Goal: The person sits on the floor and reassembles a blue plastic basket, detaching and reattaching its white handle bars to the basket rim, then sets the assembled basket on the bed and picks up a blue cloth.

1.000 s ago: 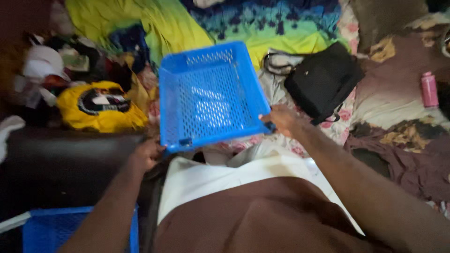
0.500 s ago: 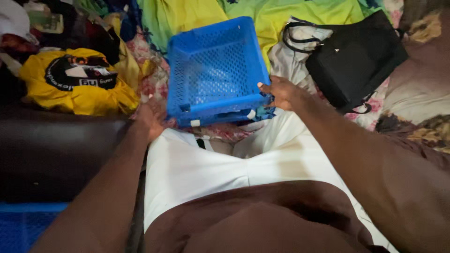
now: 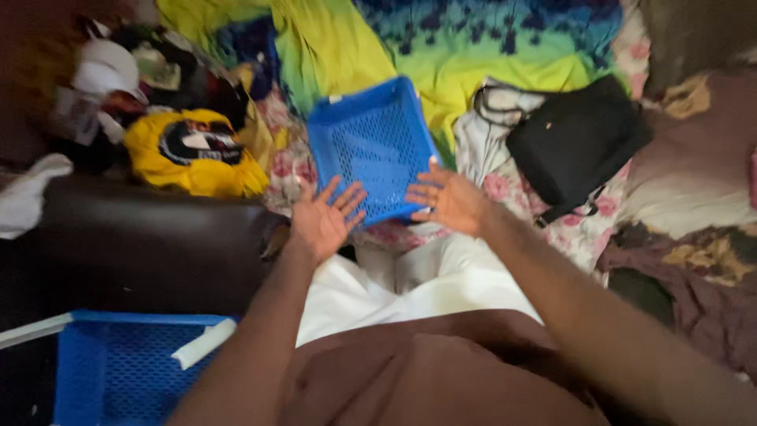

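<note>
Hands are letting go: left hand (image 3: 325, 217) and right hand (image 3: 451, 199), fingers spread apart, are releasing the blue perforated plastic basket (image 3: 372, 150) onto the cluttered bed (image 3: 505, 47).

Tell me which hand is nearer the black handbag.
Right. The right hand lies just left of the black handbag; the left hand is farther left, beyond the blue basket.

Two blue perforated plastic baskets (image 3: 371, 150) show, one ahead and one (image 3: 118, 367) at lower left; one black handbag (image 3: 572, 142); one yellow printed shirt (image 3: 189, 154); two open hands (image 3: 323, 221)
</note>
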